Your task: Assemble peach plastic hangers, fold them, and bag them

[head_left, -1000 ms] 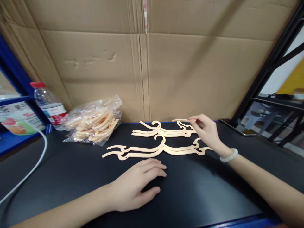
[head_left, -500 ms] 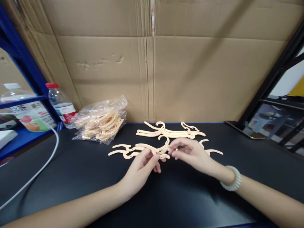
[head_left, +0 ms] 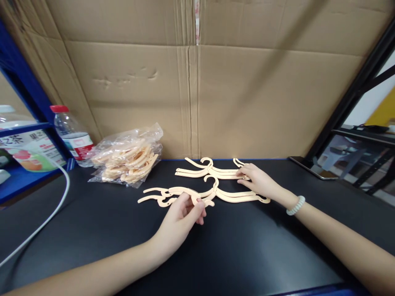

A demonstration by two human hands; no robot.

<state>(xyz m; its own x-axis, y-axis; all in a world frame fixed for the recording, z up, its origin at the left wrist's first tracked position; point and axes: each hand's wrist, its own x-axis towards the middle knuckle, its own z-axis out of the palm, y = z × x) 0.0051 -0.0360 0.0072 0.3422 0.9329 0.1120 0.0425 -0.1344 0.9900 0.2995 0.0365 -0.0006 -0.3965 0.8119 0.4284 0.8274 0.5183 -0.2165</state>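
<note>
Left and right hands are well apart: the left hand (head_left: 177, 222), at lower centre, pinches a curved beige piece (head_left: 183, 190) between thumb and fingers, while the right hand (head_left: 258, 181), right of centre, has its fingertips at the right end of the far hanger (head_left: 194, 174). Whether those fingertips grip anything cannot be told.

Below the far hanger, at mid-frame, lies the near hanger (head_left: 236, 199), its hook almost reaching the far one. Black surface (head_left: 222, 255) spreads between the forearms and down to a blue strip at lower right, giving both hands room on the near side. Behind the far hanger room is tight, for the surface soon ends at a blue edge against a cardboard wall (head_left: 277, 102). A clear plastic bag (head_left: 129, 160) of beige parts bounds the left, with a red-capped bottle (head_left: 75, 142) beside it; a flat dark device (head_left: 311, 167) lies near the far edge at right.

The held piece covers part of the near hanger's left arm, and the right hand hides the far hanger's tip. Parts inside the bag blur together. Both forearms are cut off by the frame.
</note>
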